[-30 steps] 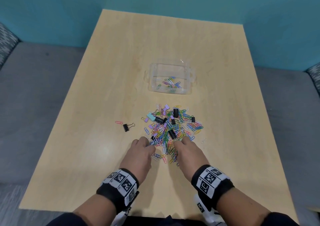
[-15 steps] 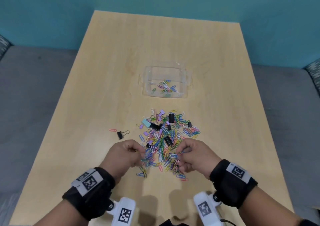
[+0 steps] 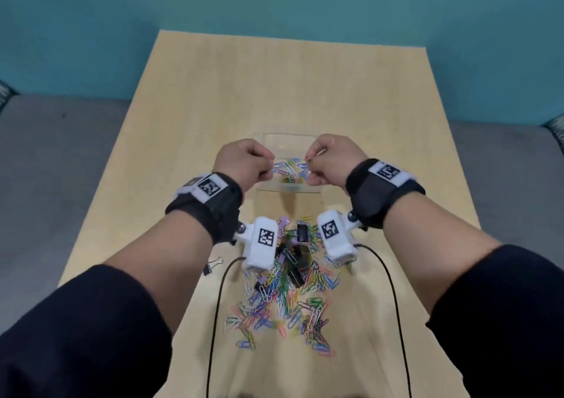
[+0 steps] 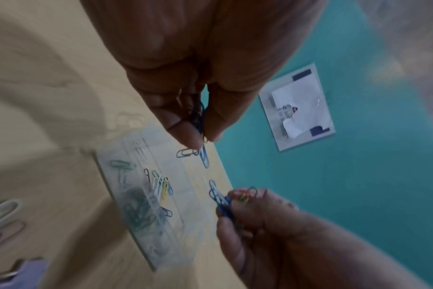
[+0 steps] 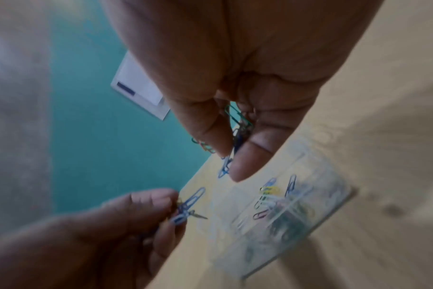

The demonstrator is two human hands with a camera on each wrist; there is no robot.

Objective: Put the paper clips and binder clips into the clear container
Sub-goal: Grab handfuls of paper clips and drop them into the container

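Note:
The clear container (image 3: 287, 187) sits mid-table with several coloured paper clips inside (image 3: 290, 170). Both hands hover just above it. My left hand (image 3: 244, 164) pinches a small bunch of paper clips (image 4: 202, 154) between thumb and fingers. My right hand (image 3: 331, 161) pinches another bunch (image 5: 236, 135), mostly blue and green. The right hand (image 4: 237, 203) shows in the left wrist view, and the left hand (image 5: 166, 207) in the right wrist view. A pile of coloured paper clips and black binder clips (image 3: 287, 278) lies nearer me, partly hidden by the wrist cameras.
One black binder clip (image 3: 212, 265) lies apart, left of the pile. Two black cables (image 3: 217, 306) run from the wrist cameras toward me across the wooden table (image 3: 274, 92). A teal wall stands behind the table, grey floor on both sides.
Both hands lifted from the near edge of the pile, each with a pinch of clips, and moved forward to above the container.

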